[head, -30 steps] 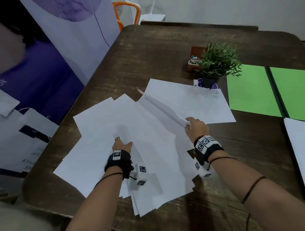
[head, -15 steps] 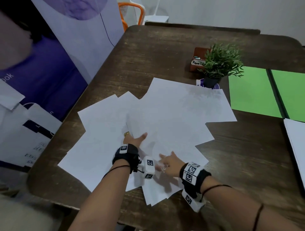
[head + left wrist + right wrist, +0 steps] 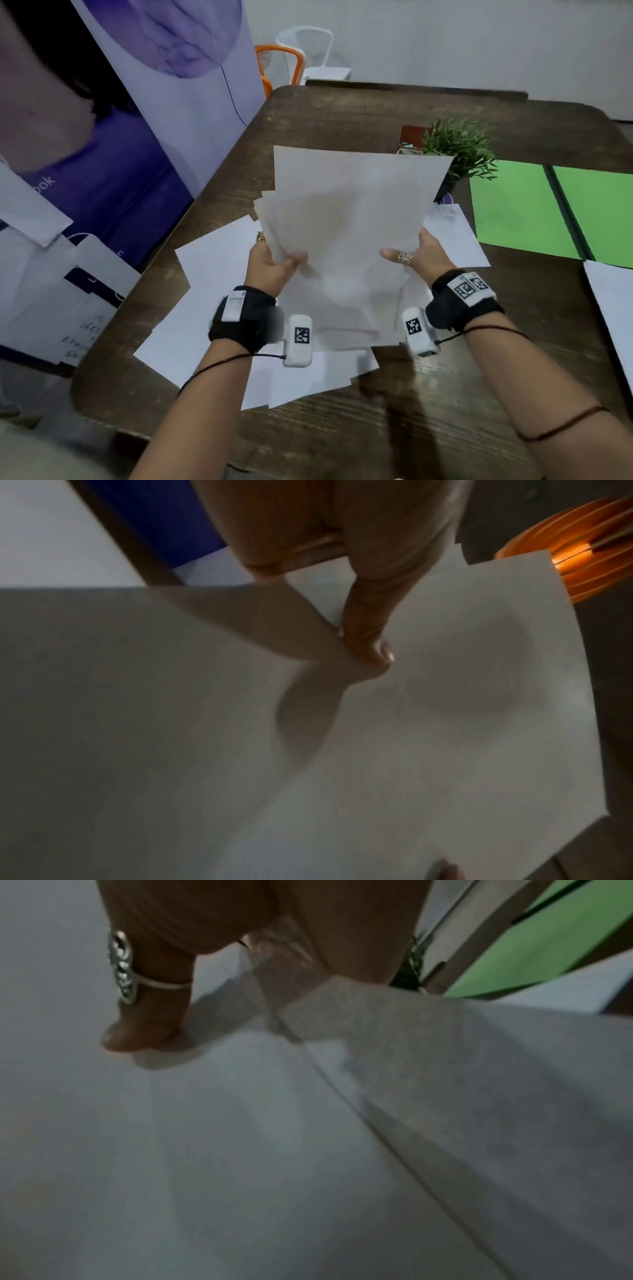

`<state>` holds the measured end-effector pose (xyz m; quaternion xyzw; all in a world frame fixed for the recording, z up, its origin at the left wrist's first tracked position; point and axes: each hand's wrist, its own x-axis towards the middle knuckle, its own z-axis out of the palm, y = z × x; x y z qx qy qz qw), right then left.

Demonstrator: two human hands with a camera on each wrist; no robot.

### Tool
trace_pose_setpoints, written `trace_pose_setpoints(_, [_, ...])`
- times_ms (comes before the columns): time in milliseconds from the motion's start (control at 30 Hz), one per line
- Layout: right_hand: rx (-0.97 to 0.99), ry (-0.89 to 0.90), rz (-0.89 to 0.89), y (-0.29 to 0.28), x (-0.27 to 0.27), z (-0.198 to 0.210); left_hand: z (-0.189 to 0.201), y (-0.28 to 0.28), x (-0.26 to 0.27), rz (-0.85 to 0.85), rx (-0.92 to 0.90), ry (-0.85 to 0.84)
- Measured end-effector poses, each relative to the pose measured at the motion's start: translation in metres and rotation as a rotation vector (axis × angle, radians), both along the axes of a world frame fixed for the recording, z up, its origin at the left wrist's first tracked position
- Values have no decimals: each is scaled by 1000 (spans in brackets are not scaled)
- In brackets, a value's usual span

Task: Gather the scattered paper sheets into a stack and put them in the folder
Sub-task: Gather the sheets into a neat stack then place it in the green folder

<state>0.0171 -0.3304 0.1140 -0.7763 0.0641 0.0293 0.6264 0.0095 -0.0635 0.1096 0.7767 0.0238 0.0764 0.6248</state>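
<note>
A loose bundle of white paper sheets (image 3: 346,226) is lifted upright off the table between both hands. My left hand (image 3: 274,263) grips its left edge, thumb (image 3: 368,645) on the near face and fingers behind. My right hand (image 3: 418,257) grips the right edge, its ringed thumb (image 3: 143,1015) pressed on the near face. More white sheets (image 3: 205,301) still lie fanned out on the dark wooden table (image 3: 445,428) beneath. The open green folder (image 3: 520,209) lies flat at the right, beyond my right hand.
A small potted plant (image 3: 459,150) and a brown box (image 3: 411,137) stand behind the lifted sheets. Another white sheet (image 3: 613,308) lies at the table's right edge. A purple banner (image 3: 164,102) stands close along the left side, with chairs (image 3: 284,65) behind.
Both hands were sweeping the sheets together flat on the table; now they have taken hold of a bundle at its two sides and raised it upright.
</note>
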Motion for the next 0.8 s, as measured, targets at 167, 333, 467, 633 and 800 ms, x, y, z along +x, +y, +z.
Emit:
trace_pose_setpoints(167, [157, -145, -28, 3, -9, 34, 35, -3, -2, 35, -5, -213])
trace_pose_setpoints(333, [83, -195, 35, 1, -26, 31, 43, -25, -22, 185, 106, -396])
trace_pose_setpoints(467, [151, -149, -35, 0, -37, 17, 27, -29, -35, 125, 115, -375])
trace_pose_setpoints(633, [145, -172, -99, 14, -37, 23, 35, -41, -39, 189, 216, -465])
trace_pose_setpoints(800, [131, -270, -75, 9, -37, 33, 40, -44, -36, 195, 251, -456])
